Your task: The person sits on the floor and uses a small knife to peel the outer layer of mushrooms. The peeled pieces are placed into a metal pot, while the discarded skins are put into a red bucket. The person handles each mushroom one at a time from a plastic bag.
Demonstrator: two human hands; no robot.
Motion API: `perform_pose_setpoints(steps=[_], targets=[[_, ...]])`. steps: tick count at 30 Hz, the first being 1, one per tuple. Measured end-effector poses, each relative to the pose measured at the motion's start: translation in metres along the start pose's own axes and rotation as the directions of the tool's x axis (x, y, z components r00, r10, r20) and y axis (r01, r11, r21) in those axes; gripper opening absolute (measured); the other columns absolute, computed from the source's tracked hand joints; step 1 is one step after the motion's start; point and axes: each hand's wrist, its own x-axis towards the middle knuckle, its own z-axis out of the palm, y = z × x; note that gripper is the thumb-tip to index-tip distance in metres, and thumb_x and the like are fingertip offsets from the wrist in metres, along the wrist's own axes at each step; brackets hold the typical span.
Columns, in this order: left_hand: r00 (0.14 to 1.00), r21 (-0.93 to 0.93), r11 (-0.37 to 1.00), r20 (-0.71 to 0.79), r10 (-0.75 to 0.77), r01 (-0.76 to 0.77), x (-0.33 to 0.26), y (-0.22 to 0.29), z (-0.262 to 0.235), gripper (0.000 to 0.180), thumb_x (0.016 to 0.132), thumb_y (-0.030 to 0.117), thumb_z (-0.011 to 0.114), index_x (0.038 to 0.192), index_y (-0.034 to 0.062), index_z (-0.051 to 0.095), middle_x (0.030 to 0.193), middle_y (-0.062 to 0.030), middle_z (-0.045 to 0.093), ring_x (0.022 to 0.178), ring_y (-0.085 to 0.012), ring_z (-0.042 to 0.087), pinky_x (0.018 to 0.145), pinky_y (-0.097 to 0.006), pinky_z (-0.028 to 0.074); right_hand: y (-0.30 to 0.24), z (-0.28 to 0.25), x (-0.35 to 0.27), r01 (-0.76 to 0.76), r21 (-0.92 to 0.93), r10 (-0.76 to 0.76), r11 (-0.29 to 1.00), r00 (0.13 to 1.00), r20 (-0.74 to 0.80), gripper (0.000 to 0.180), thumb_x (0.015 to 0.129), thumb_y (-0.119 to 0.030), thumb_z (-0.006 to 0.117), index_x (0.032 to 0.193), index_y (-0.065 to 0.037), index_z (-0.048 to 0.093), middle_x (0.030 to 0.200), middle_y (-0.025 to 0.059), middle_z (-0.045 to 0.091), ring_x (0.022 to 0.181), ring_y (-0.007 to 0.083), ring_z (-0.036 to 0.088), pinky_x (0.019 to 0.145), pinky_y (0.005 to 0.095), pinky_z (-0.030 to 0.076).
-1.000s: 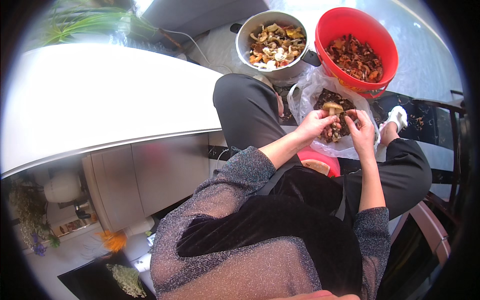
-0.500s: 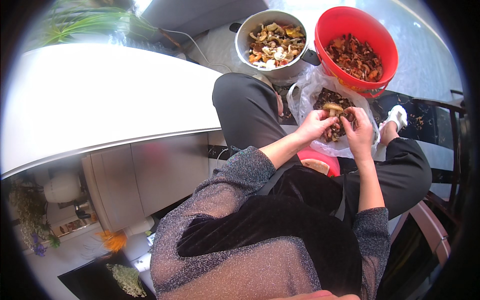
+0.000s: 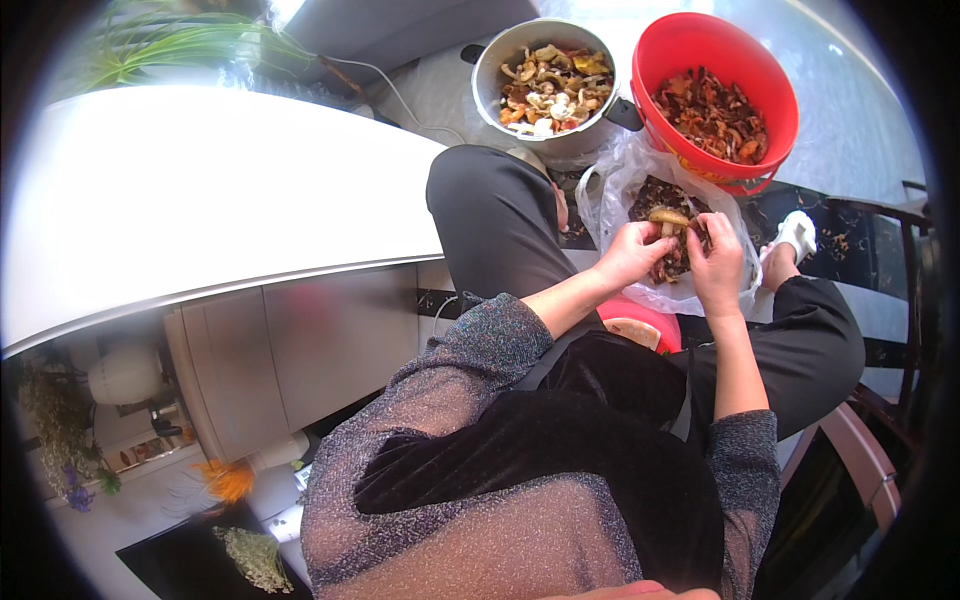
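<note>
Over the plastic bag, my left hand [image 3: 630, 255] is closed on a mushroom [image 3: 668, 217] with a yellow-brown cap and pale stem. My right hand [image 3: 716, 255] has its fingers curled at the right edge of the cap; whatever lies between its fingertips is too small to make out. Beneath both hands, the white plastic bag [image 3: 603, 190] gapes between my legs, and dark scraps and mushroom pieces [image 3: 655, 193] lie inside it.
A grey pot [image 3: 484, 85] with black handles, full of mushrooms, stands beyond the bag. Right of it is a red bucket [image 3: 700, 40] of brownish mushroom pieces. A white countertop [image 3: 220, 180] runs along my left. Scraps lie on the dark floor strip [image 3: 840, 240].
The mushroom and my hands have shifted very slightly, still close together over the bag. The pot, bucket and bag stay in place.
</note>
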Motion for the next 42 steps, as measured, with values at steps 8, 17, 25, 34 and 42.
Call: perform_pose_setpoints(steps=[8, 17, 25, 34, 42], targets=[[1.0, -0.032, 0.999, 0.026, 0.008, -0.007, 0.0, 0.003, -0.002, 0.022, 0.097, 0.019, 0.061, 0.11, 0.0017, 0.065, 0.088, -0.003, 0.07, 0.06, -0.0077, 0.058, 0.057, -0.023, 0.048, 0.002, -0.01, -0.002, -0.046, 0.069, 0.045, 0.997, 0.999, 0.016, 0.016, 0.083, 0.001, 0.065, 0.099, 0.001, 0.06, 0.089, 0.012, 0.06, 0.073, 0.0209, 0.057, 0.066, 0.0303, 0.045], [1.0, -0.008, 1.0, 0.02, 0.007, -0.007, 0.0, 0.002, -0.001, 0.022, 0.097, 0.021, 0.061, 0.107, 0.0018, 0.065, 0.087, -0.0029, 0.07, 0.061, -0.0075, 0.06, 0.057, -0.023, 0.048, -0.001, -0.005, -0.001, -0.012, 0.018, 0.012, 1.0, 1.0, 0.009, 0.019, 0.084, -0.003, 0.065, 0.101, 0.002, 0.061, 0.091, 0.0146, 0.062, 0.082, 0.0289, 0.063, 0.074, 0.0359, 0.05], [0.999, -0.026, 1.0, 0.049, -0.008, 0.009, 0.0, 0.002, -0.001, 0.023, 0.097, 0.021, 0.062, 0.111, 0.0029, 0.065, 0.089, -0.0021, 0.07, 0.062, -0.007, 0.059, 0.058, -0.023, 0.048, 0.028, 0.004, -0.006, -0.376, 0.325, 0.333, 0.868, 0.925, 0.183, 0.014, 0.086, -0.008, 0.066, 0.096, 0.0, 0.063, 0.084, 0.006, 0.065, 0.077, 0.0129, 0.06, 0.071, 0.0296, 0.049], [0.951, 0.167, 0.938, -0.008, 0.311, -0.305, 0.002, 0.003, 0.001, 0.022, 0.095, 0.01, 0.062, 0.115, 0.0005, 0.064, 0.102, -0.0036, 0.071, 0.091, -0.0086, 0.064, 0.083, -0.027, 0.052, 0.045, 0.002, -0.009, -0.488, 0.174, 0.449, 0.855, 0.866, 0.222, 0.015, 0.088, -0.013, 0.068, 0.092, 0.001, 0.063, 0.076, 0.0034, 0.062, 0.074, 0.0079, 0.055, 0.067, 0.0274, 0.047], [0.916, 0.328, 0.864, 0.008, 0.401, -0.381, 0.003, 0.007, -0.004, 0.024, 0.091, 0.006, 0.062, 0.115, 0.0011, 0.064, 0.108, -0.007, 0.07, 0.102, -0.0131, 0.063, 0.091, -0.031, 0.049, -0.006, -0.04, -0.024, 0.033, -0.08, -0.015, 0.996, 0.977, 0.212, 0.026, 0.095, -0.001, 0.05, 0.12, 0.005, 0.056, 0.114, 0.027, 0.062, 0.105, 0.0428, 0.062, 0.087, 0.0431, 0.05]])
